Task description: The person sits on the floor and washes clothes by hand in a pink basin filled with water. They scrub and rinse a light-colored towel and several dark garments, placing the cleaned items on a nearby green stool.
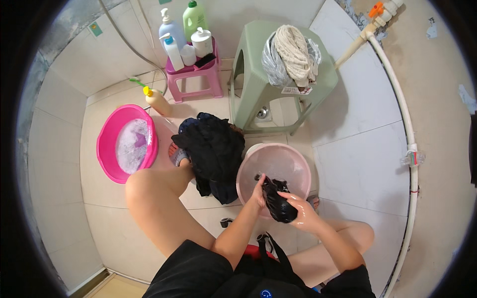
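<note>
Over the pale pink basin (245, 171) I hold a bunched, shiny wet black cloth (279, 201) in both hands; its exact kind is not clear. My left hand (258, 193) grips its upper left side. On the lower right, my wet right hand (304, 214) has its fingers curled round the bundle. Cloudy water shows inside the basin under the cloth. Left of the basin lies a heap of black clothing (211, 151), close to my foot.
A bright pink tub (103, 144) of sudsy water stands at the left, beside a cream pump bottle (158, 103). Several bottles crowd a small pink stool (194, 82). A green stool (251, 54) carries a cream knitted bundle (293, 52). Along the right wall runs a white pipe (397, 99).
</note>
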Demonstrator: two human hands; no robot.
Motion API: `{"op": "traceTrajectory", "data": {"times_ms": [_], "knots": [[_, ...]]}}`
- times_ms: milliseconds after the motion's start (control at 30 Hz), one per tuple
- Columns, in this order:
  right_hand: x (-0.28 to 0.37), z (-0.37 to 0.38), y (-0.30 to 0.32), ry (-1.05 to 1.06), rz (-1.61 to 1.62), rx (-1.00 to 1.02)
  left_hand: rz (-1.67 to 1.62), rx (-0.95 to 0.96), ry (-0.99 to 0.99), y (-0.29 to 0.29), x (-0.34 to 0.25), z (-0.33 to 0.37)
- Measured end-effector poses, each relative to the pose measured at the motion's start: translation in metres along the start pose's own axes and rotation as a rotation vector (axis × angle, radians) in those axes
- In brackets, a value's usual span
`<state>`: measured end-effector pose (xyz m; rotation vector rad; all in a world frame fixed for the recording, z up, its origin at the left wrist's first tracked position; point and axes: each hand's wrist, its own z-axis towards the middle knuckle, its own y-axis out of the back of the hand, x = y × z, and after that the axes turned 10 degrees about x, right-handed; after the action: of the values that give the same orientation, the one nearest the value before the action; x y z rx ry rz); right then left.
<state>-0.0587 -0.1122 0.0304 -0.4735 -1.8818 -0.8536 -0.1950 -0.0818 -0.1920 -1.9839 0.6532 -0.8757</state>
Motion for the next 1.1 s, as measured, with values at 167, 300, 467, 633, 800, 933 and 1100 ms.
{"op": "traceTrajectory", "data": {"times_ms": [167,300,467,633,800,933,1100], "knots": [[0.031,-0.053,0.011,-0.183,0.673,-0.36,0.075,-0.005,-0.046,-0.045,0.032,-0.018],[0.0,-0.057,0.055,0.088,1.404,-0.599,0.037,0.07,-0.084,-0.095,0.061,-0.043],[-0.057,-0.04,0.067,-0.283,1.126,-0.6,0.224,0.079,-0.034,-0.17,0.113,-0.089],[-0.06,-0.022,0.037,0.065,1.476,-0.281,0.211,0.279,0.121,-0.169,0.12,-0.096],[-0.009,-0.031,0.048,0.173,1.55,-0.077,0.07,0.405,0.141,-0.155,0.115,-0.083],[-0.016,-0.024,0.06,0.142,1.175,-0.296,0.366,0.156,-0.015,-0.124,0.088,-0.076],[-0.009,-0.02,0.046,0.304,0.422,-0.634,0.431,0.327,0.111,-0.159,0.092,-0.092]]}}
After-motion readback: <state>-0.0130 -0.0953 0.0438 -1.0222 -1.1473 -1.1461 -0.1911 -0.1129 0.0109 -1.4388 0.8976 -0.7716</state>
